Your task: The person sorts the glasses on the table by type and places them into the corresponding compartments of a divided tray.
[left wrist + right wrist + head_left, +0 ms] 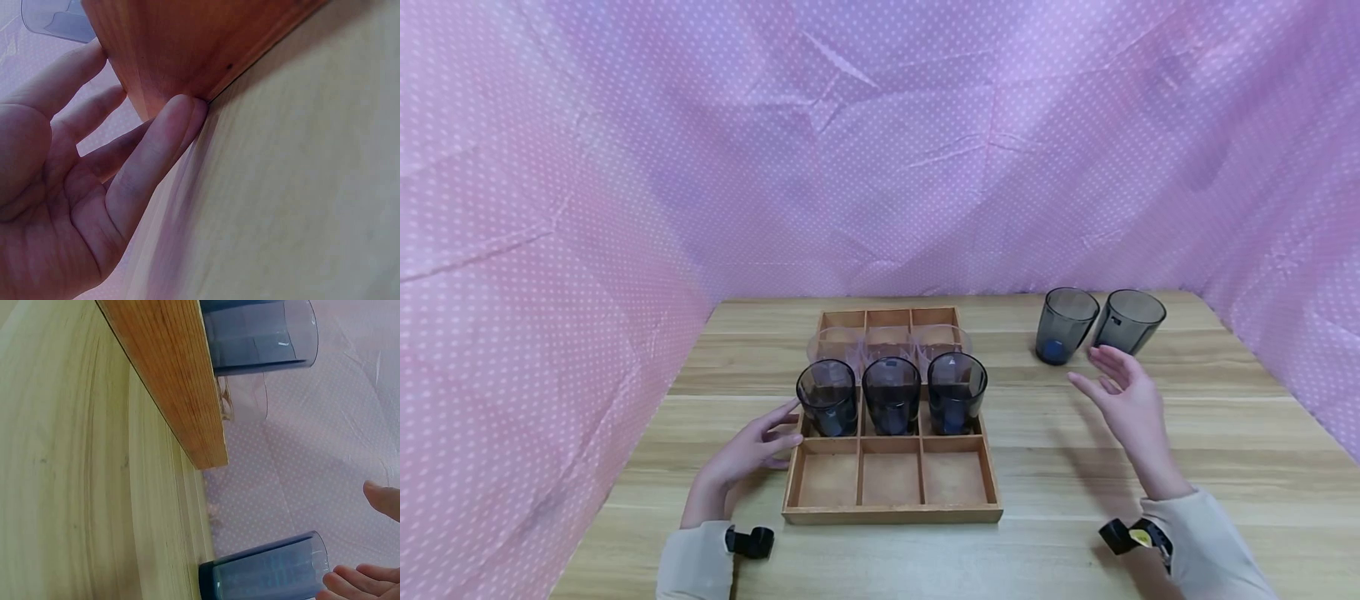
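Observation:
A wooden divided tray lies on the table. Across one of its rows stand three dark grey glasses, with a row of clear cups just behind. My left hand rests against the tray's left side, fingers extended; the left wrist view shows its fingertips touching the wooden wall. At the back right, two more dark glasses stand close together, the left glass and the right glass. Just in front of them, my right hand hovers with fingers loosely bent and nothing held.
The wooden table extends around the tray on all sides. A pink dotted cloth hangs behind and at both sides. Each wrist wears a black strap with a small camera.

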